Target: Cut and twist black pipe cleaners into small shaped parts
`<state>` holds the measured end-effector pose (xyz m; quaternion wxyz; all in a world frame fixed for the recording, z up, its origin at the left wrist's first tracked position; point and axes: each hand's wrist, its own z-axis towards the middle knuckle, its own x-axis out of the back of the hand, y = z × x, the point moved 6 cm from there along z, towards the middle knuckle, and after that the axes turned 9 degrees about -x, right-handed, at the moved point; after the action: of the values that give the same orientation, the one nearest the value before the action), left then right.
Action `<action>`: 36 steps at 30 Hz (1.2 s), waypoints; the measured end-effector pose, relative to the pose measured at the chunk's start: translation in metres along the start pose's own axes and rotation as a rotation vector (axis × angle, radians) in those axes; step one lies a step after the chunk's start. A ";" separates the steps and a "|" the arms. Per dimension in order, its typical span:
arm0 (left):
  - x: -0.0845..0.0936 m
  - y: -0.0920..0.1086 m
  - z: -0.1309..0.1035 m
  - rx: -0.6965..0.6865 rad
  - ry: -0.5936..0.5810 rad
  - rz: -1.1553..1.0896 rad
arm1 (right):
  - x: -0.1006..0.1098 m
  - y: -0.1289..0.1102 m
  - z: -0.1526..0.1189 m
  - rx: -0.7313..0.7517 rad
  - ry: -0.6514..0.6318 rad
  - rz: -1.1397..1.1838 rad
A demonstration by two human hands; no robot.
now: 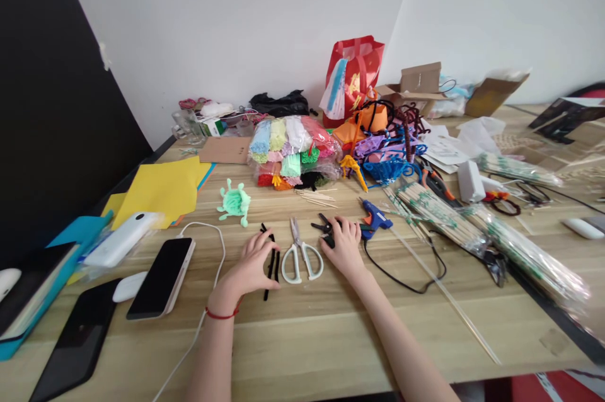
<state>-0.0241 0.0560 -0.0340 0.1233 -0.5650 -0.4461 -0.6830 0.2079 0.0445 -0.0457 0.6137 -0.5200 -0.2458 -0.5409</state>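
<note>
My left hand (250, 261) is on the wooden table with thumb and fingers apart, around several short black fuzzy stems (272, 263) that look like pipe cleaners. Between my hands lies a pair of white-handled scissors (297, 254), blades pointing away from me. Over a black pliers-like tool (322, 224), my right hand (344, 244) has its fingers bent down onto it; they hide part of the tool. A blue glue gun (375, 219) lies just right of that hand. Beyond my left hand sits a mint-green fuzzy figure (235, 202).
Bagged colourful fuzzy stems (293, 153) and a red bag (354, 77) stand at the back. Bundled wooden sticks (442, 216) and a clear glue stick (444, 295) lie right. A phone (161, 277), white cable (222, 244) and yellow sheets (158, 191) are left.
</note>
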 end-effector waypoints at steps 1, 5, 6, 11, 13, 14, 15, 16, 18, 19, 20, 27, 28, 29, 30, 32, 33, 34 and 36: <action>0.000 0.000 0.000 0.000 -0.001 -0.002 | 0.000 0.000 0.000 0.000 0.000 0.001; 0.000 0.001 0.000 0.000 -0.001 -0.024 | 0.000 0.000 0.000 0.007 0.003 0.004; 0.001 0.002 0.000 0.000 -0.003 -0.031 | 0.000 0.000 0.000 0.010 0.003 0.003; 0.000 0.004 0.001 -0.007 0.001 -0.045 | 0.000 0.000 0.000 0.008 -0.004 -0.005; 0.001 0.006 0.001 -0.005 0.005 -0.045 | 0.000 0.000 0.000 0.007 -0.010 -0.006; 0.002 0.006 0.001 -0.002 0.004 -0.044 | 0.000 0.000 0.000 0.007 -0.012 -0.008; 0.002 0.007 0.001 0.002 0.000 -0.043 | 0.000 0.001 0.000 0.007 -0.013 -0.009; 0.003 0.008 0.001 0.007 -0.005 -0.041 | -0.001 0.001 0.000 0.007 -0.014 -0.011; 0.003 0.008 0.001 0.021 -0.015 -0.038 | -0.001 0.002 0.000 0.006 -0.015 -0.012; 0.003 0.008 0.001 0.028 -0.019 -0.038 | -0.002 0.002 0.000 0.006 -0.016 -0.012; 0.003 0.007 0.001 0.034 -0.020 -0.039 | -0.002 0.002 0.000 0.006 -0.016 -0.011; 0.003 0.002 -0.001 0.024 0.036 -0.044 | -0.002 0.002 0.000 0.004 -0.026 -0.005; 0.003 0.002 -0.001 0.021 0.039 -0.043 | -0.001 0.002 0.000 0.004 -0.026 -0.005; 0.004 0.002 -0.001 0.021 0.041 -0.040 | -0.001 0.002 0.000 0.003 -0.025 -0.005; 0.004 0.002 -0.001 0.022 0.041 -0.038 | -0.001 0.002 0.000 0.002 -0.023 -0.005; 0.005 0.003 -0.001 0.024 0.040 -0.038 | 0.000 0.002 0.000 0.003 -0.020 -0.005; 0.006 0.003 -0.002 0.026 0.038 -0.039 | 0.000 0.001 0.000 0.005 -0.019 -0.005; 0.006 0.004 -0.002 0.028 0.036 -0.040 | 0.000 0.001 0.000 0.008 -0.018 -0.006; 0.006 0.004 -0.001 0.033 0.030 -0.039 | -0.001 0.002 0.000 0.012 -0.016 -0.007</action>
<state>-0.0247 0.0549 -0.0266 0.1262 -0.5438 -0.4662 -0.6863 0.2091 0.0446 -0.0468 0.6131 -0.5197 -0.2558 -0.5373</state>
